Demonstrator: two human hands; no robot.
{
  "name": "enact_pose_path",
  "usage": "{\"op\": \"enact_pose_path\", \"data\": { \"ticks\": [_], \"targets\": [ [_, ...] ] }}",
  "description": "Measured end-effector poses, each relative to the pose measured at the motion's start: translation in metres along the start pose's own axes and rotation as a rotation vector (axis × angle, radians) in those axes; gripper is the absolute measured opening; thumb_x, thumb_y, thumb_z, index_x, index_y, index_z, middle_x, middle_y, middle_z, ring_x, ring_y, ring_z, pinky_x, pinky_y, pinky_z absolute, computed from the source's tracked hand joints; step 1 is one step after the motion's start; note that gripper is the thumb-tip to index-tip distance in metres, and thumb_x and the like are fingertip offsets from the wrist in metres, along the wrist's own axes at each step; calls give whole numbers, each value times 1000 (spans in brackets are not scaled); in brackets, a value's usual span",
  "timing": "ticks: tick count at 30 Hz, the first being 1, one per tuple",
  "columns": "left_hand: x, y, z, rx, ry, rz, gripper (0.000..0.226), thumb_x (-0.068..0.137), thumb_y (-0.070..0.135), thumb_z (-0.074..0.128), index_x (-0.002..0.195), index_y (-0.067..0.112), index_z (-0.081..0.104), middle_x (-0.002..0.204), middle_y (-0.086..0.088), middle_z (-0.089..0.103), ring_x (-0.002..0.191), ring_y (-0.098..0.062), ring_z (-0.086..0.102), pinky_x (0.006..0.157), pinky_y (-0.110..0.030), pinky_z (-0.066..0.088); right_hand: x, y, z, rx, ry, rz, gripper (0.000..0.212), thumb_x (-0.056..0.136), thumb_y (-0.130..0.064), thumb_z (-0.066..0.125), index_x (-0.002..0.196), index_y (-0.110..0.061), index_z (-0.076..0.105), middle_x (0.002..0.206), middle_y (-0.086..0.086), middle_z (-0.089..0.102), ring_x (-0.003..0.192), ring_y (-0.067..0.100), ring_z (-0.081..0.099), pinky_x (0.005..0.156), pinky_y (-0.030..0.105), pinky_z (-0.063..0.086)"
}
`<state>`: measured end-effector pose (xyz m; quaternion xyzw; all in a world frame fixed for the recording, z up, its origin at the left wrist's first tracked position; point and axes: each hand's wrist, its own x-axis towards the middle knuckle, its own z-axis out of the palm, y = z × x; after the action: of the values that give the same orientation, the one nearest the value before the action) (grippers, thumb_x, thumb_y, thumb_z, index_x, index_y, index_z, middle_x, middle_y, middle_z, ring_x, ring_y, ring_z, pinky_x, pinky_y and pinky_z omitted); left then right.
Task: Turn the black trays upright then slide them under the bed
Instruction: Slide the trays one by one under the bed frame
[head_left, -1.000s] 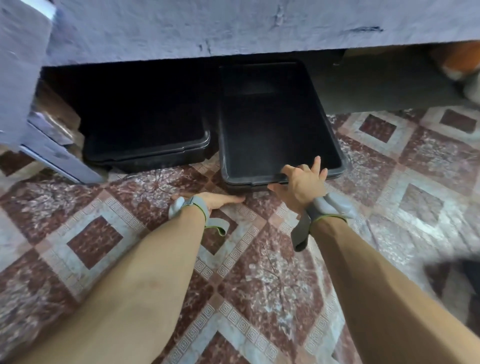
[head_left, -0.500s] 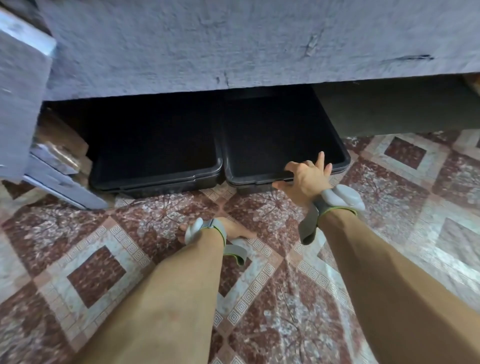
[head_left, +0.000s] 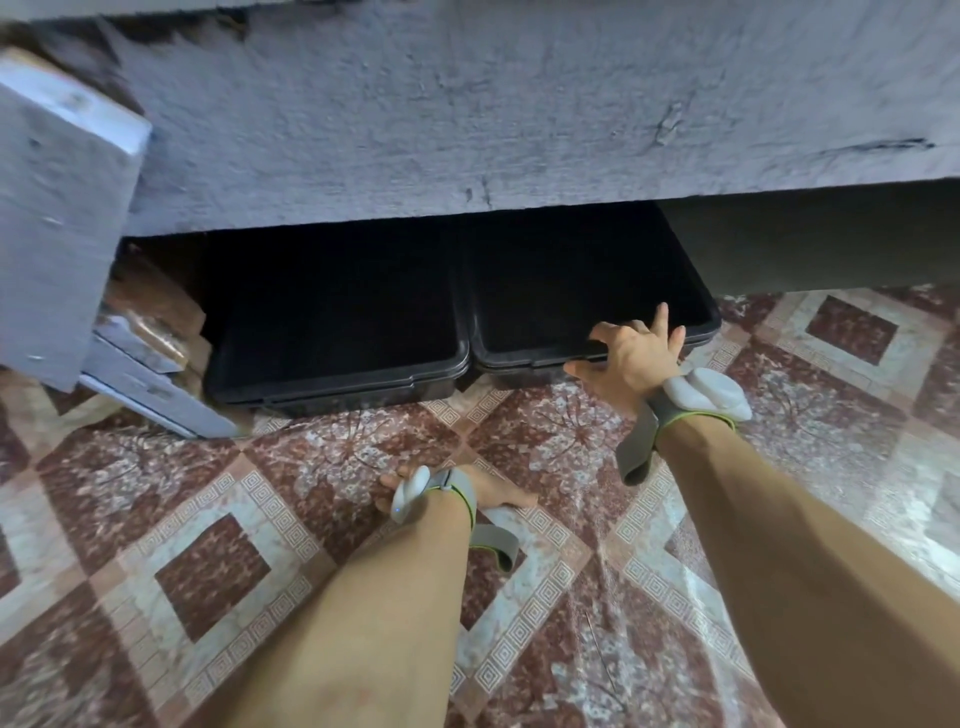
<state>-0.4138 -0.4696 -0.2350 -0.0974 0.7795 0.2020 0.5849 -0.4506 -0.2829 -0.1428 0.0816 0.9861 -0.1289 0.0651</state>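
Black plastic, open side up: both trays sit upright on the patterned tile floor (head_left: 519, 436), so the turning part of the task looks done. The left tray (head_left: 337, 338) lies side by side with the right tray (head_left: 582, 296), their long walls touching or nearly so. Most of each lies beneath the grey bed frame (head_left: 519, 119), with only the near rims and front walls poking out past its lower edge.

The right hand (head_left: 631, 356) rests on the near rim of the right tray, close to its right corner, fingers spread and laid over the lip, thumb reaching along the front wall. It reads as a pushing contact more than a firm clamp, though how far the fingers curl inside cannot be told. The left hand (head_left: 457, 491) lies flat on the floor, holding nothing, apparently bracing the body.

What remains, by my judgement, is a final shove to bring both rims fully beneath the frame, if that is wanted at all.

Hard to make out: the far ends of both trays vanish into shadow, so their depth under the bed and whatever may block them are unknown. Each rim shows a doubled lip, which may mean stacked trays; I cannot say. At the left, a grey bed leg (head_left: 62, 218) and pale slats (head_left: 156, 395) hide the corner.
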Motion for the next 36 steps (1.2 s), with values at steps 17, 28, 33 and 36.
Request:
{"op": "enact_pose_path", "data": {
  "ticks": [17, 28, 33, 36],
  "targets": [
    [-40, -4, 26, -254, 135, 95, 77, 89, 53, 61, 150, 11, 39, 157, -12, 32, 142, -33, 34, 115, -42, 32, -66, 26, -8, 64, -80, -109, 61, 98, -50, 43, 151, -22, 30, 159, 17, 21, 147, 39, 14, 117, 49, 23],
    [-81, -4, 88, -197, 465, 40, 50, 105, 23, 43, 146, -5, 38, 151, -21, 41, 138, -36, 43, 87, -36, 44, -267, 127, -36, 120, -54, 60, 39, 100, -42, 46, 115, -8, 60, 110, 16, 65, 93, 34, 62, 71, 34, 48],
    [-118, 47, 156, -75, 609, 182, 50, 102, 19, 53, 141, -10, 41, 129, -17, 55, 99, -32, 59, 80, -31, 39, -336, 176, -46, 91, -50, 175, 37, 97, -41, 50, 109, -7, 61, 108, 17, 65, 95, 36, 62, 80, 41, 53],
    [-133, 96, 218, -22, 611, 382, 37, 96, 15, 58, 127, -4, 58, 125, -24, 60, 105, -33, 59, 90, -38, 45, -390, 231, -56, 69, 8, 309, 31, 93, -41, 48, 97, -12, 60, 104, 13, 65, 94, 35, 61, 80, 44, 53]
  ]
}}
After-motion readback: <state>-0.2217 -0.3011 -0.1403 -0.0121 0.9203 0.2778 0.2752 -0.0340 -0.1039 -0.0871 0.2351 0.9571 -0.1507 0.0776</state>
